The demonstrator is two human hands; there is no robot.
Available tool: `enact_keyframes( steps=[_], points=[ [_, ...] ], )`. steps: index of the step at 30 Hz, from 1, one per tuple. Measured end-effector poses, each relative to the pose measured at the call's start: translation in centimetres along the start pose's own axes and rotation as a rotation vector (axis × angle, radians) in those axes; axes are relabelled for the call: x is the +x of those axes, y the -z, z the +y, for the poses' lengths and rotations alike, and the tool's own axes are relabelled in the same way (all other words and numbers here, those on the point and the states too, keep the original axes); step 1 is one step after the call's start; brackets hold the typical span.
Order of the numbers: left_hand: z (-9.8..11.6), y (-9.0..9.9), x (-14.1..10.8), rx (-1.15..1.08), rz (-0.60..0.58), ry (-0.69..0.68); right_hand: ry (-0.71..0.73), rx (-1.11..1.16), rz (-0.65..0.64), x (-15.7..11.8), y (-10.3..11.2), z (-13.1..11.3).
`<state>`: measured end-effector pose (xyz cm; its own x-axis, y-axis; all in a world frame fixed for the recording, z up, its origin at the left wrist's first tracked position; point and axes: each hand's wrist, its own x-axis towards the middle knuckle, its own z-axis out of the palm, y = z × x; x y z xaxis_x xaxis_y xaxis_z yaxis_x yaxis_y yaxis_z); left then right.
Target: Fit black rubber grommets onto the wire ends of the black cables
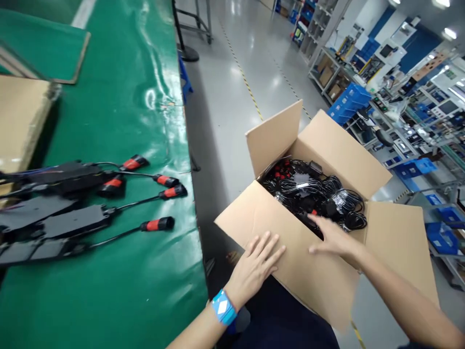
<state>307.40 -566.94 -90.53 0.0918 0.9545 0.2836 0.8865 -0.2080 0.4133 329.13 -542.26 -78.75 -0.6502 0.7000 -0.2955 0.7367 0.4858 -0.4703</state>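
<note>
A cardboard box (pixel 337 145) with its flaps folded outward stands to the right of the bench. Inside lie several bundled black cables (pixel 305 186), some with red parts among them. My left hand (pixel 258 261) rests flat on the near flap, fingers spread, a blue band round the wrist. Over the near edge of the opening reaches my right hand (pixel 330 237), its thumb and fingers apart and nothing visible between them. Its fingertips are close above the cables; whether they touch, I cannot tell.
On the green bench (pixel 119 295) at left lie several grey and black modules (pixel 74 220) with red-banded connectors (pixel 157 224). A brown cardboard piece (pixel 22 121) is behind them. Blue bins (pixel 348 103) and workstations line the right side, across a grey floor (pixel 232 92).
</note>
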Motion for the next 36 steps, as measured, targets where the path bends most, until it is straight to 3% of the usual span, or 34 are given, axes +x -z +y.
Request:
enact_keyframes(
  steps=[2,4,6,8,10,13,15,17,20,23,26,28,32,36],
  points=[
    [-1.0,-3.1,1.2,0.060,-0.012,-0.003,-0.107,-0.067,-0.096,-4.0,-4.1,3.6],
    [-2.8,-5.9,1.8,0.133,-0.061,0.033,-0.199,-0.153,-0.122,-6.2,-7.2,5.5],
    [-4.4,-8.0,1.9,0.183,-0.127,0.061,-0.243,-0.192,-0.078,-7.1,-9.1,6.2],
    [-5.3,-8.9,1.7,0.185,-0.131,0.068,-0.258,-0.199,-0.027,-7.2,-10.0,6.4],
    [-5.2,-8.3,1.7,0.136,-0.075,0.029,-0.270,-0.204,-0.011,-7.2,-10.5,6.4],
    [-3.9,-5.0,4.3,-0.001,0.038,-0.077,-0.270,-0.193,-0.020,-7.3,-10.9,6.5],
    [-3.1,-2.7,8.7,-0.056,0.076,-0.086,-0.258,-0.173,-0.031,-7.3,-11.0,6.6],
    [-3.0,-1.6,14.8,-0.005,0.049,0.047,-0.248,-0.144,-0.039,-7.3,-11.1,6.6],
    [-4.6,-3.1,24.2,0.145,-0.224,0.265,-0.239,-0.089,-0.030,-7.2,-11.2,6.5],
    [-6.7,-6.5,30.2,0.172,-0.371,0.298,-0.230,0.001,0.016,-7.1,-11.1,6.4],
    [-7.8,-8.6,31.9,0.180,-0.445,0.304,-0.216,0.142,0.105,-6.9,-10.1,7.5],
    [-8.0,-8.4,31.8,0.178,-0.470,0.294,-0.256,0.216,0.222,-6.9,-9.0,9.2],
    [-7.0,-5.1,31.8,0.144,-0.480,0.259,-0.412,0.244,0.488,-6.9,-7.0,13.8],
    [-4.2,-0.4,33.6,0.088,-0.448,0.242,-0.423,0.278,0.578,-6.4,-6.6,16.0]
  ],
)
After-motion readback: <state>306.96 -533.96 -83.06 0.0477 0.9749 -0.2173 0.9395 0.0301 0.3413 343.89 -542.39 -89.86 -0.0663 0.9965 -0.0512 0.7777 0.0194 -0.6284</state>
